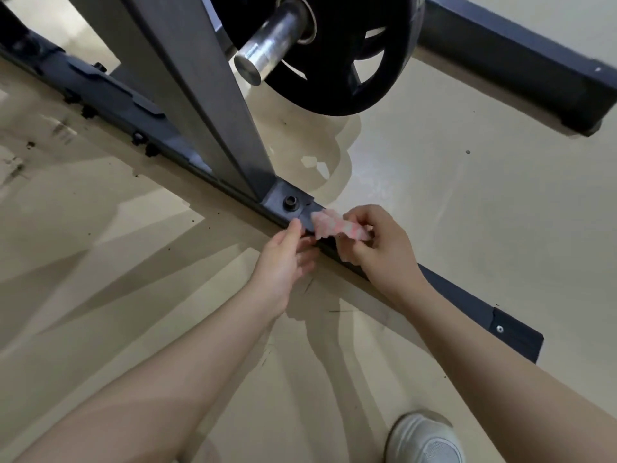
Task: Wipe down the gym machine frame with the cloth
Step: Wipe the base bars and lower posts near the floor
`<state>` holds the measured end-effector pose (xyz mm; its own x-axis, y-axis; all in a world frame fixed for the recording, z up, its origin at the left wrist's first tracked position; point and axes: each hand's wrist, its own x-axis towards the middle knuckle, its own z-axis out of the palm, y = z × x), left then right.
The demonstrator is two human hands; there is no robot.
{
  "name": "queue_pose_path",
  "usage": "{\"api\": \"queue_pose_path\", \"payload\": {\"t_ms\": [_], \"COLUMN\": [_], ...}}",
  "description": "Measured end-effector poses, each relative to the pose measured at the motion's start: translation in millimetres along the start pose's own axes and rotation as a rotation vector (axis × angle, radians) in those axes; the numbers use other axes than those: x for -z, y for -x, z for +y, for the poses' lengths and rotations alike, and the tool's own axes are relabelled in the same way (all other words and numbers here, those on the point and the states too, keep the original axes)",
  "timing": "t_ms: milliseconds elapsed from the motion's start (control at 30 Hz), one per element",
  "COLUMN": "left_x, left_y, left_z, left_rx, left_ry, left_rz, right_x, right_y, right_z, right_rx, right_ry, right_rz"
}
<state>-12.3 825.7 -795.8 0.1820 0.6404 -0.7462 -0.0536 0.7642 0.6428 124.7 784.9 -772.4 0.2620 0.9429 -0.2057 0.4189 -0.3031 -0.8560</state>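
A dark grey base bar of the gym machine frame runs diagonally across the floor, with a grey upright post bolted to it. A small pink and white cloth lies bunched on top of the bar just right of the bolt. My right hand pinches the cloth from the right side, fingers curled round it. My left hand sits against the near side of the bar, its fingertips touching the cloth's left edge; its grip on the cloth is unclear.
A black weight plate on a shiny steel sleeve hangs above the bar. Another dark frame leg lies at the upper right. The floor is beige and scuffed. A white shoe shows at the bottom right.
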Motion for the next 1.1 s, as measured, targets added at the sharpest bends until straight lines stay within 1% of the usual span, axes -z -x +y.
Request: {"api": "queue_pose_path", "payload": {"t_ms": [33,100,167,233,300,367,433,467,533,567,600,633,700,733,767,833,867,900,933,1000,1067,1100], "left_x": [4,11,18,26,33,38,44,47,53,56,56,55,52,51,50,48,45,42,38,33,32,32], "left_y": [8,24,33,36,38,42,44,45,48,48,49,50,51,51,50,51,53,55,56,57,54,52], "left_z": [-1,6,17,27,38,47,53,56,58,56,53,49,43,42,42,44,44,43,41,39,39,38], "left_rx": [-0.093,-0.245,-0.385,-0.5,-0.554,-0.636,-0.775,-0.816,-0.764,-0.724,-0.68,-0.633,-0.566,-0.565,-0.588,-0.649,-0.654,-0.643,-0.62,-0.536,-0.461,-0.449], "left_ry": [-0.025,-0.09,-0.27,-0.469,-0.608,-0.753,-0.947,-0.994,-0.95,-0.914,-0.88,-0.838,-0.785,-0.798,-0.822,-0.826,-0.805,-0.78,-0.75,-0.621,-0.481,-0.462], "left_rz": [-0.062,-0.155,-0.211,-0.207,-0.201,-0.236,-0.209,-0.174,-0.143,-0.146,-0.155,-0.173,-0.199,-0.181,-0.149,-0.108,-0.124,-0.156,-0.187,-0.213,-0.205,-0.188], "right_x": [0,0,1,5,7,7,8,10,15,18,19,19,14,10,6,-1,-3,-5,-6,-4,1,4], "right_y": [4,11,15,15,14,12,7,5,3,2,1,2,2,2,3,7,10,12,15,18,20,22], "right_z": [-9,-21,-30,-37,-40,-44,-45,-45,-46,-48,-50,-52,-55,-55,-56,-61,-64,-67,-68,-70,-68,-68], "right_rx": [-0.03,-0.056,-0.073,-0.051,-0.011,0.019,0.072,0.133,0.279,0.336,0.352,0.337,0.227,0.123,-0.018,-0.317,-0.436,-0.511,-0.541,-0.508,-0.463,-0.449], "right_ry": [-0.081,-0.14,-0.164,-0.172,-0.124,-0.043,0.085,0.19,0.416,0.492,0.53,0.553,0.568,0.513,0.396,0.021,-0.159,-0.315,-0.448,-0.661,-0.805,-0.87], "right_rz": [-0.043,-0.149,-0.241,-0.28,-0.316,-0.33,-0.309,-0.296,-0.279,-0.275,-0.274,-0.271,-0.224,-0.186,-0.158,-0.143,-0.156,-0.184,-0.226,-0.294,-0.319,-0.356]}}
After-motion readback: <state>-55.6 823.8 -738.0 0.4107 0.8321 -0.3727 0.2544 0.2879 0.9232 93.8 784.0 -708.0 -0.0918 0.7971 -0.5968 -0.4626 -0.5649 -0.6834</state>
